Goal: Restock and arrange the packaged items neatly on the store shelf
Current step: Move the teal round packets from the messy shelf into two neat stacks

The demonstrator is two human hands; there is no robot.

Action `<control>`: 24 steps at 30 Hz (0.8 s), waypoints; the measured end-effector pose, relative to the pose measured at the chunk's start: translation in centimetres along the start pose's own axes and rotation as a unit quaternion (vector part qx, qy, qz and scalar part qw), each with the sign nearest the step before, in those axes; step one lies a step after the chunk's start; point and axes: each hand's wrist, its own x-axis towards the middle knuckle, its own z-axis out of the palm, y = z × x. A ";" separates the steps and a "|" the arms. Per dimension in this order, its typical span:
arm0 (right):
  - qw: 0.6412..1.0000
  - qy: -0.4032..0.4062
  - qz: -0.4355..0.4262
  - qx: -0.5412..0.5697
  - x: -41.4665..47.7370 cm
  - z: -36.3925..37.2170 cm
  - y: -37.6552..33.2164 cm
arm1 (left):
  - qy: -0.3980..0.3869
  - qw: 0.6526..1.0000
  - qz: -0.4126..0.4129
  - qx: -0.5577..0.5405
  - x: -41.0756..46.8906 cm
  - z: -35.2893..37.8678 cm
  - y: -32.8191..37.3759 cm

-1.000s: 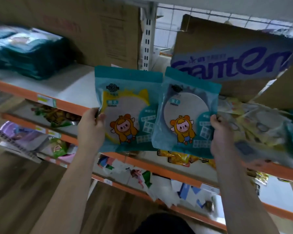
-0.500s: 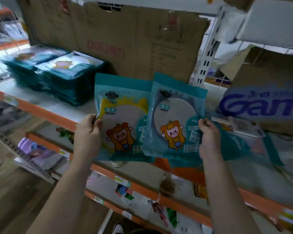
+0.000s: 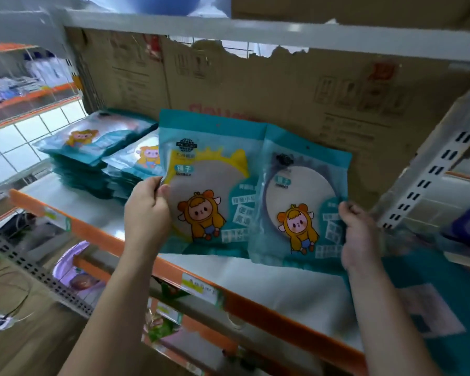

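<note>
I hold two teal mirror packets upright over the white shelf (image 3: 296, 291). My left hand (image 3: 147, 210) grips the left edge of the packet with a yellow-rimmed mirror (image 3: 209, 180). My right hand (image 3: 357, 234) grips the right edge of the packet with a dark-rimmed mirror (image 3: 301, 202), which overlaps the first one slightly. Both show a cartoon figure in a yellow hood. Two stacks of the same teal packets (image 3: 101, 153) lie flat on the shelf to the left, just behind my left hand.
A torn brown cardboard sheet (image 3: 282, 99) lines the back of the shelf. An orange rail with price tags (image 3: 198, 289) edges the front. A white slotted upright (image 3: 429, 169) stands at the right, with more teal packets (image 3: 432, 302) lying beyond it. Lower shelves hold mixed goods.
The view has swung left and upward along the shelf. Both packets, still in my hands, have come closer to the teal stacks, which now sit right behind my left hand.
</note>
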 end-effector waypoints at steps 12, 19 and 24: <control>0.997 0.070 0.013 0.019 -2.3 10.8 2.2 | -0.035 0.997 0.055 -0.036 14.1 -4.8 -5.6; 0.993 0.110 -0.008 0.033 -4.8 18.1 2.9 | -0.060 0.997 0.022 -0.032 24.9 -10.2 -10.1; 0.990 0.130 -0.041 0.021 -6.7 22.0 3.9 | -0.082 0.996 -0.030 -0.018 30.7 -12.9 -13.6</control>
